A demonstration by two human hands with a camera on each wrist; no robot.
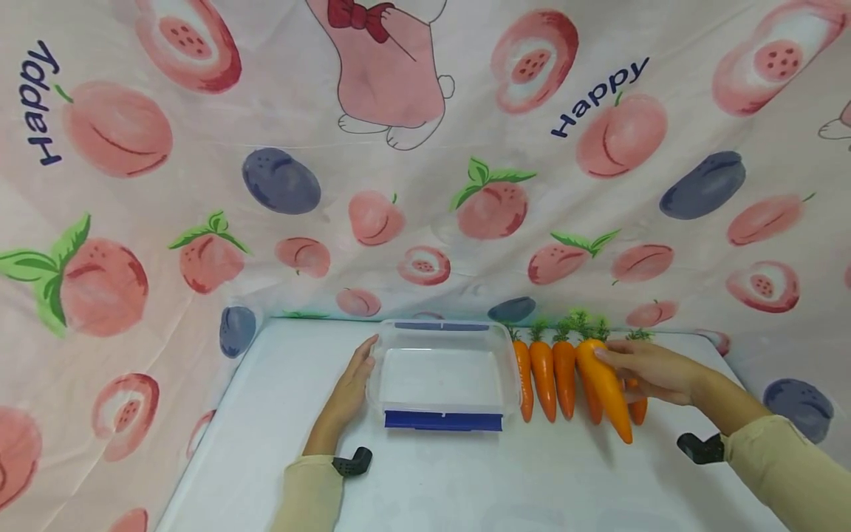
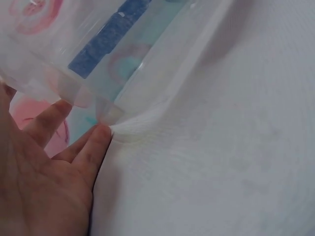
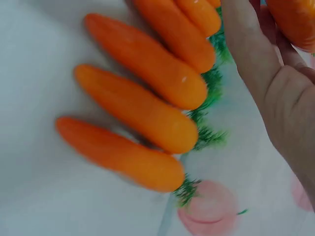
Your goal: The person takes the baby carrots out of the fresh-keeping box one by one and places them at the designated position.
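My right hand [image 1: 654, 371] grips an orange carrot [image 1: 606, 391] with a green leafy top, raised above the table and tilted, tip toward me. Part of that carrot [image 3: 298, 22] shows at the upper right corner of the right wrist view. Beneath and beside it lie several more carrots [image 1: 543, 377] in a row, tips toward me. A clear plastic container [image 1: 439, 405] with blue latch strips stands left of the row, its inside facing up. At its left wall rests my left hand [image 1: 349, 388], fingers extended and fingertips touching the plastic [image 2: 93, 98].
The white table [image 1: 452, 480] ends at the back against a hanging pink cloth [image 1: 412, 170] printed with peaches and plums. The container's right side is close to the leftmost carrot. Both wrists wear black devices [image 1: 354, 462].
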